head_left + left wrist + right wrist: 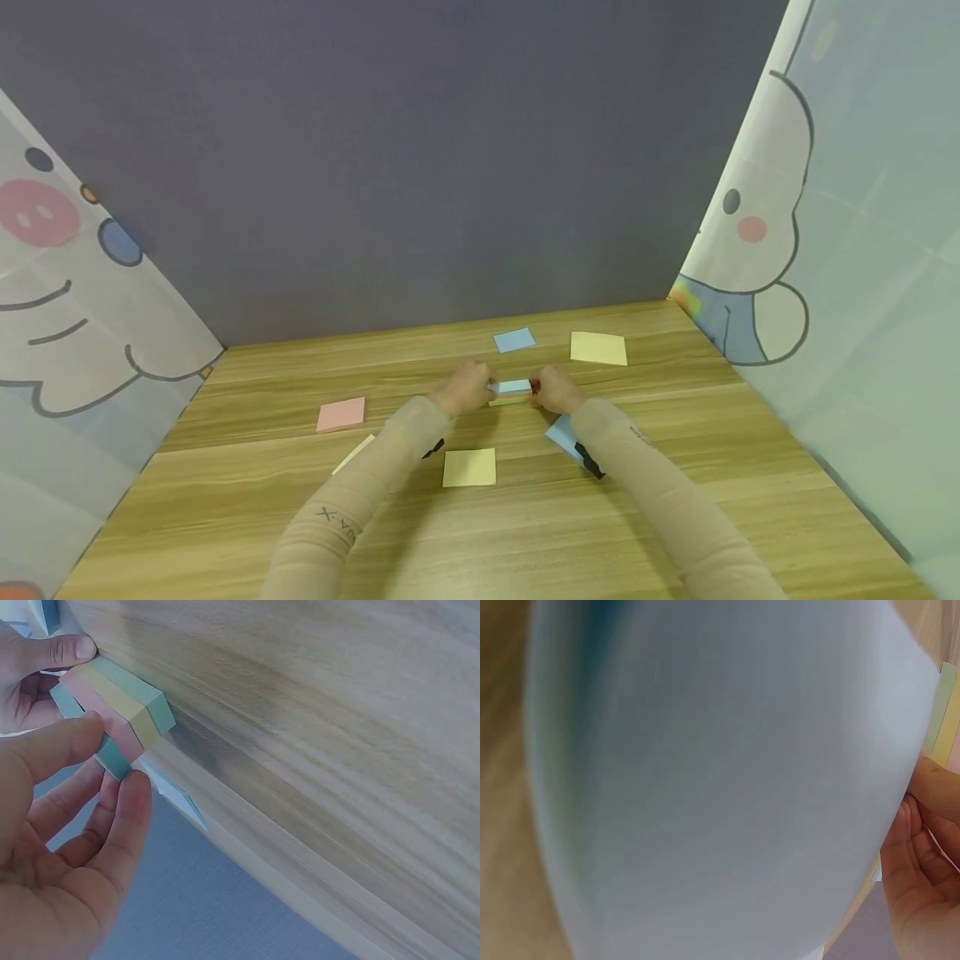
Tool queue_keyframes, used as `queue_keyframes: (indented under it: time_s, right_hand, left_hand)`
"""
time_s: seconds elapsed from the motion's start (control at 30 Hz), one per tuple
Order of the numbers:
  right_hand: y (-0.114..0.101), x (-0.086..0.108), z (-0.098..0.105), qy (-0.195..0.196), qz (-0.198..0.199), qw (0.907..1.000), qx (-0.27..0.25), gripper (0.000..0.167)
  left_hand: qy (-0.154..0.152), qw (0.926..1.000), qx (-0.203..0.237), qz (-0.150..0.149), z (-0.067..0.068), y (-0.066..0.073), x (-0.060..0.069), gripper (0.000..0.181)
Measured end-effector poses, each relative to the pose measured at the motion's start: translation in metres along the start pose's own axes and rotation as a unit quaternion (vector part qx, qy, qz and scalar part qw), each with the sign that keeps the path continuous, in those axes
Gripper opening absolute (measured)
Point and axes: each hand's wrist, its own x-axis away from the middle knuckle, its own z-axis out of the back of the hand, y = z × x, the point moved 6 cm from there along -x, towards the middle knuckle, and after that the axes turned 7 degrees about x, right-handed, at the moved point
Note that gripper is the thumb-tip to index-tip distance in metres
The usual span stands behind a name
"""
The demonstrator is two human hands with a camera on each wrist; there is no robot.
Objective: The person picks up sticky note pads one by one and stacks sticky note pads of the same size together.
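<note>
Head: left hand [467,387] and right hand [553,390] pinch opposite ends of the pad stack [513,387], centre-far on the table [720,450]. Left wrist: 4 layers sit unevenly; unequal squeezing could shear them. Right wrist: a pale blur [742,780] hides much.

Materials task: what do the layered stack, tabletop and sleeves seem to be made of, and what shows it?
Layered stack: probably matte paper pads; crisp edges, flat pastel faces.
Tabletop: wood or printed laminate, faint sheen; streaky grain.
Sleeves: likely thin, matte fabric; soft folds.
</note>
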Motion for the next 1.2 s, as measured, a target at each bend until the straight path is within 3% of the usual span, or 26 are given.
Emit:
queue_keyframes:
  time_s: [0.9, 1.2]
  right_hand:
    - [0.0004, -0.0004, -0.0009, 0.01, 0.001, 0.9999, 0.004, 0.014]
    - [0.0005, 0.0004, -0.0008, 0.003, -0.006, 0.9999, -0.011, 0.011]
  left_hand:
    - [-0.002, 0.9999, 0.01, 0.007, 0.0006, 0.0023, 0.0001, 0.014]
    - [0.004, 0.9999, -0.013, 0.008, 0.0008, 0.0032, -0.0006, 0.014]
